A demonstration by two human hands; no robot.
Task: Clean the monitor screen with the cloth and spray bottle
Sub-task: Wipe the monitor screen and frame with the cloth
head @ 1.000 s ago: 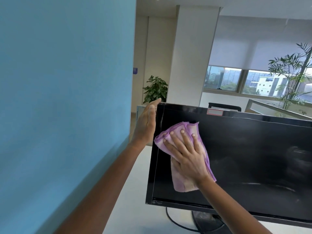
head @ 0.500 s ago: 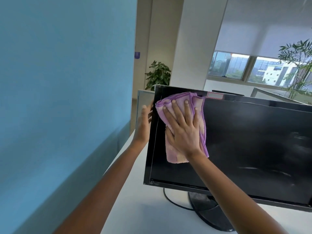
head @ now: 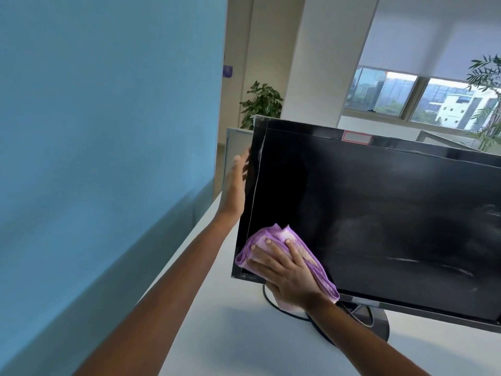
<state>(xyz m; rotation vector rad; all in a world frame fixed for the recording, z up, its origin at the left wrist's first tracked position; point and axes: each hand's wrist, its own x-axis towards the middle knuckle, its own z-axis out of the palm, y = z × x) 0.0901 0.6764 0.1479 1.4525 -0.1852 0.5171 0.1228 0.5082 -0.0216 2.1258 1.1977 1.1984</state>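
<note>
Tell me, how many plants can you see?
2. One leafy plant stands behind the monitor, near its top left corner. One feathery plant is at the right edge, by the window. Others may hide behind the monitor.

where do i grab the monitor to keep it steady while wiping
Take the monitor by its upright left edge, coming from the left, where the left hand touches it. That edge is thin and free, and the single stand below probably lets the screen swivel when the cloth pushes.

Black monitor (head: 379, 213) upright, slightly tilted, screen dark and streaked. Folded purple cloth (head: 314, 263) pressed flat on lower-left screen corner.
</note>
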